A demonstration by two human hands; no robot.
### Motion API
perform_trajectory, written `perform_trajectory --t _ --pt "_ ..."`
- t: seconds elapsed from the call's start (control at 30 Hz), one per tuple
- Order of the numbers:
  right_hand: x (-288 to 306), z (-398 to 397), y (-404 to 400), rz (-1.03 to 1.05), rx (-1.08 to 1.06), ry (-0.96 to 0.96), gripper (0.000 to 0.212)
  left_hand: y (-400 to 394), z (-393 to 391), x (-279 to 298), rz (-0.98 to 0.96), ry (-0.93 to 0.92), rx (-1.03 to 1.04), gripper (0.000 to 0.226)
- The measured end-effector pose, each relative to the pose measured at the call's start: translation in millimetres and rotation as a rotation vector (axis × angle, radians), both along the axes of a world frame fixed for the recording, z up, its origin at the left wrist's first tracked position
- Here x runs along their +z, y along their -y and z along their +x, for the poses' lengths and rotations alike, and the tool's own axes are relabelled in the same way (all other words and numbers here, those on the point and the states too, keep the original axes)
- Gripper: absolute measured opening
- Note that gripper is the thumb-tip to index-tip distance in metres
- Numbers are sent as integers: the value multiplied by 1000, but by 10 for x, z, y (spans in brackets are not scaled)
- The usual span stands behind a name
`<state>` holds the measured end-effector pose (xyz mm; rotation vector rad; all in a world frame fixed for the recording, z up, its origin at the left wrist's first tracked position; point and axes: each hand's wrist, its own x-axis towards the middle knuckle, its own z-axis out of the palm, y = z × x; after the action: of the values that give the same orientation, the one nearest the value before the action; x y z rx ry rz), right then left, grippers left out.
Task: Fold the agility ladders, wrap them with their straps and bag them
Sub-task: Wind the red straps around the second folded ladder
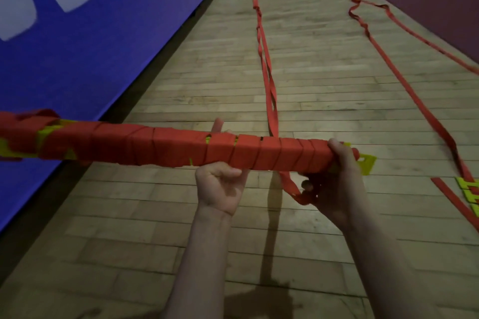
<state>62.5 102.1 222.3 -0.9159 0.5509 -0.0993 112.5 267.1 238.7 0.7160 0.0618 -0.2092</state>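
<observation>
Your left hand cradles the red-strap-wrapped bundle of yellow plastic rungs, held level; your right hand grips its end, pinching loose red strap; wrapping seems nearly finished; a second ladder lies unfolded; bagging remains.

Dim indoor light, warmest on the wooden floor in the middle. Soft shadows of the arms and bundle fall near, toward the viewer. The blue banner at left blurs; wide-angle bending skews the edges.
</observation>
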Motion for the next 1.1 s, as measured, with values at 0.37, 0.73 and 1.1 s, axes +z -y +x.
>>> perform_trajectory --t 0.37,0.73,1.1 --pt "-249 -46 94 -389 -71 373 42 25 159 171 -5 -540 165 38" --pt "-98 106 -30 -198 99 4 51 -208 188 -163 -298 103 102 47" --pt "-263 87 120 -98 -117 422 69 -155 197 254 -127 -418 333 42"
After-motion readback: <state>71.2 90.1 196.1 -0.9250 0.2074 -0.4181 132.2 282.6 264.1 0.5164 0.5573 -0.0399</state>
